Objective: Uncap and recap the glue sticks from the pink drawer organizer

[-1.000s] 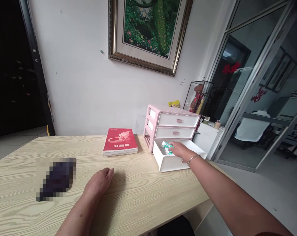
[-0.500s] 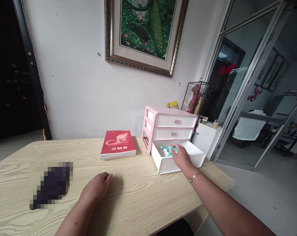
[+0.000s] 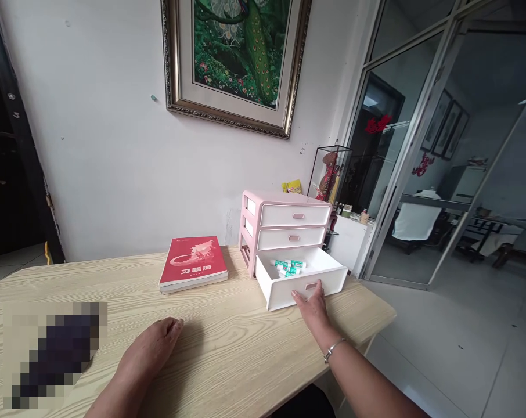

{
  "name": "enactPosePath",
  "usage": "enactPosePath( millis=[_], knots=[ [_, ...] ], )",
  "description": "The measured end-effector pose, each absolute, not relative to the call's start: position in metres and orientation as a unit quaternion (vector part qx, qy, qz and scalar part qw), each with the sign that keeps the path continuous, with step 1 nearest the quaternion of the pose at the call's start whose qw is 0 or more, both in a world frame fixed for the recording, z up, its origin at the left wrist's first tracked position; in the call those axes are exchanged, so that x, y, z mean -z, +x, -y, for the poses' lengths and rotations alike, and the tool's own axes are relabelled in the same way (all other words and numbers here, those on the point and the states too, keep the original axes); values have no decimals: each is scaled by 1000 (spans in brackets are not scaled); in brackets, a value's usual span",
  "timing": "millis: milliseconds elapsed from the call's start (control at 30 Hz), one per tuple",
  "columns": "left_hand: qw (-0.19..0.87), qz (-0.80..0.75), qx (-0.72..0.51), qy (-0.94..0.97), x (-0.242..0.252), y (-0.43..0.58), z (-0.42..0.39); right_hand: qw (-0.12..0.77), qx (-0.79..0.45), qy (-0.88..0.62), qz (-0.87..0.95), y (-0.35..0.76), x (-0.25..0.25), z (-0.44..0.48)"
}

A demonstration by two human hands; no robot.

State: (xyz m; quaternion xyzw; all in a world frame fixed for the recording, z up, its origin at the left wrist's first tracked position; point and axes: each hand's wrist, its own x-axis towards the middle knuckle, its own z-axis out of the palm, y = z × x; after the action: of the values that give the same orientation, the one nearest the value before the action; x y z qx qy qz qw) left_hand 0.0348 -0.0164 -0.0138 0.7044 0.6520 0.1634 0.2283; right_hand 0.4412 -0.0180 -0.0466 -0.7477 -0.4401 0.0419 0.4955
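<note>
My right hand [image 3: 314, 309] is at the front of the pulled-out white bottom drawer [image 3: 283, 295], below its pink handle [image 3: 310, 286]. Its thumb and fingers are spread against the drawer front, and it holds nothing. Inside the drawer, towards the left, lie several small green-and-white tubes [image 3: 292, 270]. The drawer belongs to a pink and white drawer unit [image 3: 280, 198] whose upper two drawers are closed. My left hand [image 3: 152, 346] rests on the wooden table [image 3: 228, 354], fingers curled closed, with nothing visible in it.
Red-covered books [image 3: 193, 258] are stacked left of the drawer unit. A pixelated dark object [image 3: 62, 351] lies at the table's left. Behind the unit are a yellow packet [image 3: 292, 186] and a glass display case [image 3: 328, 174]. The table's right edge ends near the drawer.
My right hand has come out of the drawer and moved down to its front. The tubes stay inside. My left hand keeps its place while the view has shifted right.
</note>
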Motion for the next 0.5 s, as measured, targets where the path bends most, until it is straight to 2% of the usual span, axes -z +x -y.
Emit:
enactPosePath(
  millis=[500],
  knots=[
    [241,-641,-162,710,25,33,9,533,-89,-718,440,451,42,-49]
  ],
)
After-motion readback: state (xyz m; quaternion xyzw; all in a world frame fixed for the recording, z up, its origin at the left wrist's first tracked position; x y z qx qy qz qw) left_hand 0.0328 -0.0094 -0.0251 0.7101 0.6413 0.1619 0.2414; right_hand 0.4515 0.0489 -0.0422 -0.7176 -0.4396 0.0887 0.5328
